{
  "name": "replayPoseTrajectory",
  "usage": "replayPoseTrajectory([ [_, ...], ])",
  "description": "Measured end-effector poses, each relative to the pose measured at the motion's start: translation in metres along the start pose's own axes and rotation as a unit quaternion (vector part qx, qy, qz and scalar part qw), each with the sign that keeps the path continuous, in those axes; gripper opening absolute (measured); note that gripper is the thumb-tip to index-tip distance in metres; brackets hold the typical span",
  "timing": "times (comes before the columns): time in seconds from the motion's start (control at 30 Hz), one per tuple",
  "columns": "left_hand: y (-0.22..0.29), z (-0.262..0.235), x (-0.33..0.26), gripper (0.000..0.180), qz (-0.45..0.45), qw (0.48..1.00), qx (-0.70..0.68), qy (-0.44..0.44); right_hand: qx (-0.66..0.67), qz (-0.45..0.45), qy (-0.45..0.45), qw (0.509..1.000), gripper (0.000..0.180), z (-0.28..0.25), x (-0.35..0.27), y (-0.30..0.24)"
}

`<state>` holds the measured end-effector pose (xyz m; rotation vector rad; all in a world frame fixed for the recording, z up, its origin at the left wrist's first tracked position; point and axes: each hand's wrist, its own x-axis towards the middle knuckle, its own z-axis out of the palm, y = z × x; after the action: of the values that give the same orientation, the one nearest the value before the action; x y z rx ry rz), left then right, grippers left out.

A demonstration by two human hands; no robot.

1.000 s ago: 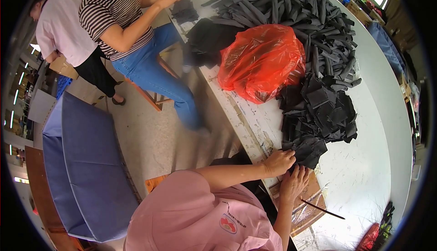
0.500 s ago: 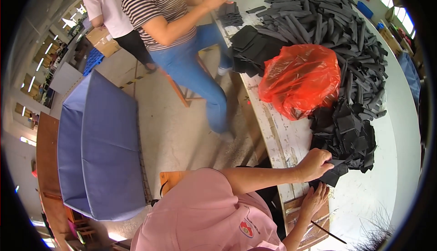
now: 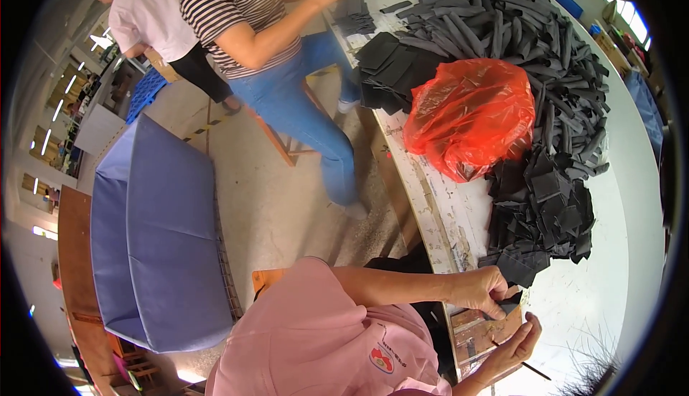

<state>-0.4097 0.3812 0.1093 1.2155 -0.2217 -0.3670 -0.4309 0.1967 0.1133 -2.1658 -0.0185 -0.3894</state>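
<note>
1. The left hand [image 3: 486, 292] is clenched on a black foam piece [image 3: 512, 300] at the near edge of the table [image 3: 617, 288]. It pinches the piece just above a wooden board [image 3: 479, 336].
2. The right hand [image 3: 518, 340] sits just below it, palm up and fingers loosely spread. It grips nothing, and its fingertips come close to the same piece.
3. Progress, as I judge it: 1 piece is in hand, and the heap of cut squares [image 3: 547, 209] is right beside it. Behind the red plastic bag [image 3: 470, 116] a far bigger pile of black strips [image 3: 502, 22] waits, so most of the work looks to be ahead.
4. Some of it seems done already, with neat dark stacks [image 3: 387, 66] sitting at the table's left edge.
5. On the surface, the pale tabletop is scuffed and stained along its near rim, and a thin stick [image 3: 535, 371] lies by the right hand.
6. Across the room from the left there is a big blue fabric bin [image 3: 158, 231], then bare concrete floor [image 3: 280, 209].
7. 2 co-workers are up top, a person in a pale shirt [image 3: 147, 8] and a seated person in a striped shirt [image 3: 237, 15] with both hands busy at the table.
</note>
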Motion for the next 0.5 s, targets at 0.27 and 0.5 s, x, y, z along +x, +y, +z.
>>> replayPoseTrajectory([
  [0.27,0.000,0.012,-0.008,0.031,-0.063,0.985,-0.061,-0.149,0.351,0.132,-0.256,0.891,0.039,-0.005,-0.012,-0.002],
  [0.5,-0.015,0.000,-0.018,0.016,-0.131,0.991,0.026,-0.023,0.319,0.206,-0.224,0.898,0.008,0.000,-0.013,-0.010],
])
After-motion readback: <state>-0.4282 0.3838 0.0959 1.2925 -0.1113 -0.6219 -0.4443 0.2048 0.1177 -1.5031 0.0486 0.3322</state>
